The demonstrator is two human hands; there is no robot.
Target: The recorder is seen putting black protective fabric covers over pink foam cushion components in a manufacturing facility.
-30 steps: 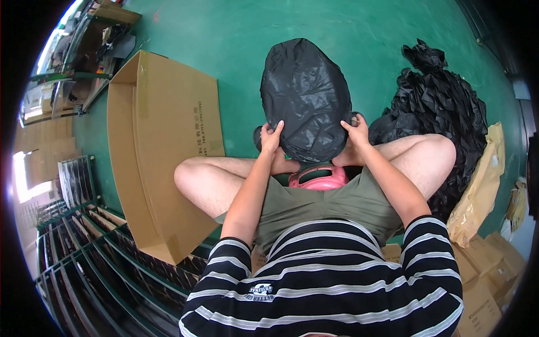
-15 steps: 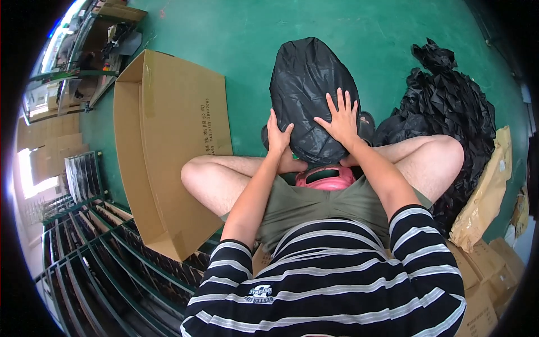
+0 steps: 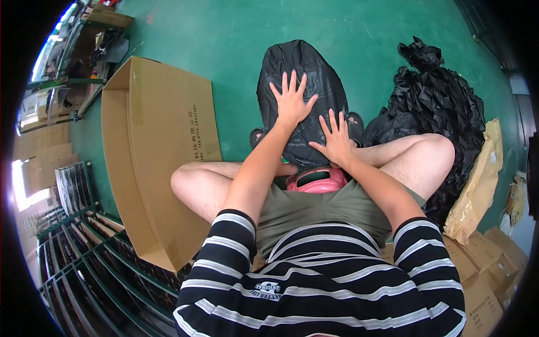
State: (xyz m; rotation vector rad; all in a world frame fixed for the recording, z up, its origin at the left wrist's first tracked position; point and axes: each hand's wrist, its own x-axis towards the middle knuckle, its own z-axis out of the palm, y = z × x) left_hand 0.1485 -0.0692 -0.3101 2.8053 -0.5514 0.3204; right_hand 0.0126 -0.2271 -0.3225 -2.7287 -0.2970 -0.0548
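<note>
the person sits on the green floor [image 3: 236,33] with knees apart. a full black bag [image 3: 320,73] stands between the legs, over a pink thing [image 3: 315,181] that peeks out at the bottom. the left hand [image 3: 292,102] lies flat on the bag, up high, fingers spread wide and holding nothing. the right hand [image 3: 337,140] lies flat lower down on the bag, also spread open. a big brown box [image 3: 151,146] lies open on the left. a heap of black bags [image 3: 438,106] sits on the right.
</note>
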